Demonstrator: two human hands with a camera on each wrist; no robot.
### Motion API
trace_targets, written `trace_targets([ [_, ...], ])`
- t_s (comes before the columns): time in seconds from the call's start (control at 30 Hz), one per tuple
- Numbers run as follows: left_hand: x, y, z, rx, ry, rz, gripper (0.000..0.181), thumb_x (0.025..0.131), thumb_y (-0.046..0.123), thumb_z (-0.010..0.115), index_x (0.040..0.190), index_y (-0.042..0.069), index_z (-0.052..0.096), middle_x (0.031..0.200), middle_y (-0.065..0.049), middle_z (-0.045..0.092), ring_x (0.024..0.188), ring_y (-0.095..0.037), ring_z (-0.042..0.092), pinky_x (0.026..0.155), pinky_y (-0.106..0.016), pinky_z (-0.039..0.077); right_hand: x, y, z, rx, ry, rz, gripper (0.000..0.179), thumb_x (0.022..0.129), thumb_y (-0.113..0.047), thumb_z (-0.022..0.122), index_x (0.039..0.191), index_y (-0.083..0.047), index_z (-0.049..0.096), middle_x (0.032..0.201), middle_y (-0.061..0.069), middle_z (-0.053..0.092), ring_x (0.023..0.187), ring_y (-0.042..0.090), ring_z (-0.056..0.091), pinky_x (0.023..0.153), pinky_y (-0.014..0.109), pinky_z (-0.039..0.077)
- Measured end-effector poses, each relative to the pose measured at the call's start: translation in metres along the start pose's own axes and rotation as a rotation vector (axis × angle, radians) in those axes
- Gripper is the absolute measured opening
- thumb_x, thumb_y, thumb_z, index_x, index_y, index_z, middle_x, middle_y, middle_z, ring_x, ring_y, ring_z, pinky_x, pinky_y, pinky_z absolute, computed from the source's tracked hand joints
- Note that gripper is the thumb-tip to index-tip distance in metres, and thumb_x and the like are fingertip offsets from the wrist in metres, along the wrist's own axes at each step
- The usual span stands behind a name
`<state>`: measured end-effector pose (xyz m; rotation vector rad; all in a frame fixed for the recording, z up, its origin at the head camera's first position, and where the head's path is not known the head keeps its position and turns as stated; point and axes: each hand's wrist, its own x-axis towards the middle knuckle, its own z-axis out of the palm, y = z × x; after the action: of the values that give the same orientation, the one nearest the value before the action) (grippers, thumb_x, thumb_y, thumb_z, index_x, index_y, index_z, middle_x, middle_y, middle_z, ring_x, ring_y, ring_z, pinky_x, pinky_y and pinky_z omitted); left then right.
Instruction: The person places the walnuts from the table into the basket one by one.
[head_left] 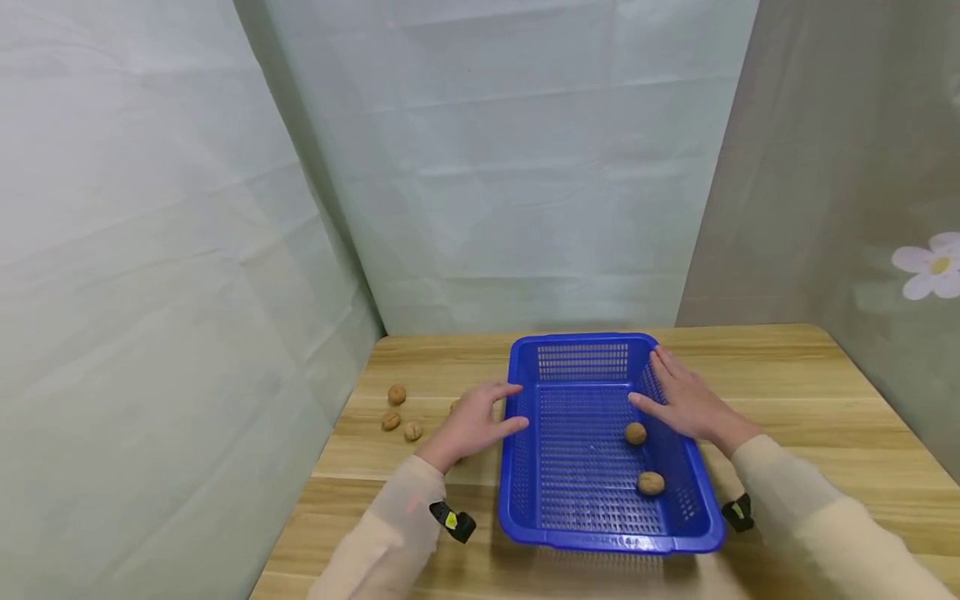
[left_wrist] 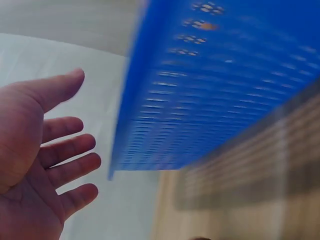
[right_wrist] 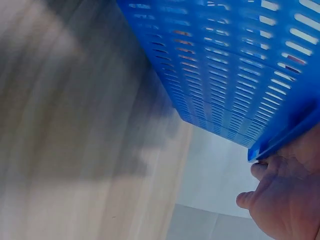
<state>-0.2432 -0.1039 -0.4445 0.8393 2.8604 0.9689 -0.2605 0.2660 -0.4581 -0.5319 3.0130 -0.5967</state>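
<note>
- Pale curtains [head_left: 525, 167] hang behind a wood-grain counter [head_left: 795, 408].
- Blue basket [head_left: 600, 543]: between the hands, over the counter; two walnuts [head_left: 650, 483] lie inside, toward its right side.
- Left hand [head_left: 474, 421]: near the left rim, fingers spread, grasping nothing.
- Right hand [head_left: 686, 402]: at the right rim, fingers extended, unclenched, thumb over the interior.
- Three more walnuts [head_left: 391, 421] sit left of the left hand.

pale sheeting [head_left: 517, 167] behind wooden table [head_left: 795, 375]
</note>
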Motion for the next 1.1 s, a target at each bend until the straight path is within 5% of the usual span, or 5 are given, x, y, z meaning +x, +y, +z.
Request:
trace_targets([
  [0.23,-0.024,-0.012,0.007,0.101,-0.096,0.000,0.078,0.089,0.054,0.061,0.148,0.008,0.038,0.155,-0.006,0.030,0.142,-0.026,0.026,0.110,-0.048,0.030,0.031,0.003,-0.004,-0.068,0.053,-0.057,0.094,0.093,-0.062,0.047,0.150,0.007,0.018,0.152,0.030,0.020,0.136,0.050,0.021,0.107,0.064,0.020],
  [0.37,-0.029,-0.019,0.013,0.126,-0.106,0.014,0.083,0.088,0.056,0.061,0.150,0.009,0.033,0.158,-0.002,0.023,0.145,-0.021,0.017,0.112,-0.046,0.026,0.046,0.007,-0.003,-0.082,0.021,-0.058,0.094,0.093,-0.062,0.046,0.151,0.005,0.015,0.156,0.026,0.013,0.141,0.046,0.013,0.108,0.065,0.014],
  [0.83,-0.042,-0.026,0.017,0.116,-0.041,0.033,0.082,0.088,0.056,0.061,0.150,0.010,0.034,0.158,-0.002,0.023,0.145,-0.023,0.018,0.111,-0.050,0.027,0.057,-0.001,0.001,-0.112,-0.037,-0.008,0.097,0.093,-0.066,0.041,0.152,0.004,0.009,0.158,0.024,0.005,0.143,0.043,0.004,0.109,0.066,0.007],
  [1.1,-0.050,-0.049,0.000,0.070,0.032,-0.021,0.076,0.090,0.055,0.058,0.149,0.011,0.037,0.153,-0.006,0.033,0.141,-0.024,0.028,0.109,-0.045,0.032,0.056,-0.001,0.000,-0.110,-0.044,0.002,0.093,0.094,-0.059,0.047,0.152,0.005,0.011,0.157,0.025,0.005,0.143,0.043,0.004,0.108,0.067,0.007],
])
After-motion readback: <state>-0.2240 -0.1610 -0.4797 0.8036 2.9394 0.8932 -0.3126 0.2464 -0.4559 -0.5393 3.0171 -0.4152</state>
